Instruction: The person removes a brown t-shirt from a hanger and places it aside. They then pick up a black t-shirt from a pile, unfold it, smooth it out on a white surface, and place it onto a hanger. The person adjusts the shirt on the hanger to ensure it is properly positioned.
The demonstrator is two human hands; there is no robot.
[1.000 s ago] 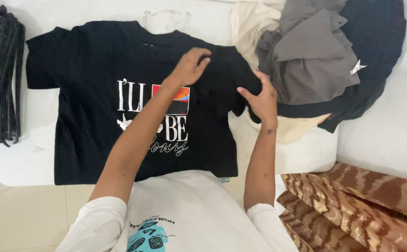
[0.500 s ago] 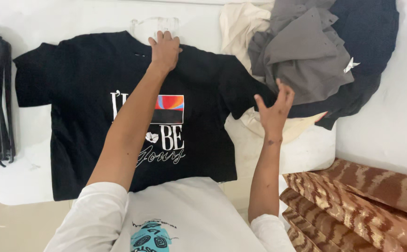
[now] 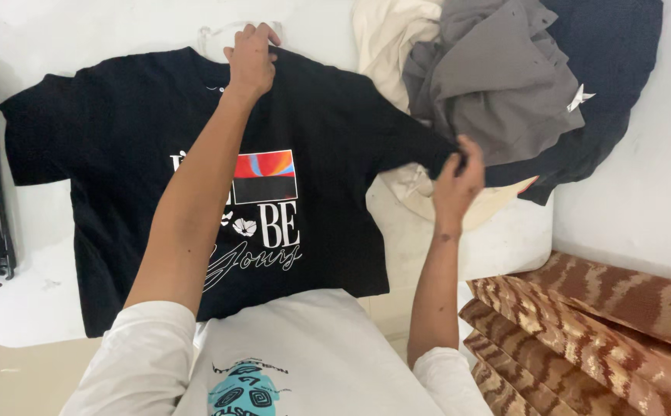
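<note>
Black printed T-shirt point(image 3: 120, 154) lay flat, front up, across the white table point(image 3: 27, 308). Left hand point(image 3: 250, 58) pinched its collar at the far edge; right hand point(image 3: 458, 181) closed on the sleeve hem beside the heaped garments point(image 3: 505, 85). Even tension would best keep it smooth.

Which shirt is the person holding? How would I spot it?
On the white table, look left of the heap of grey and cream clothes. The black T-shirt lies flat, pinched by left hand and right hand. Only it has a printed front.
</note>
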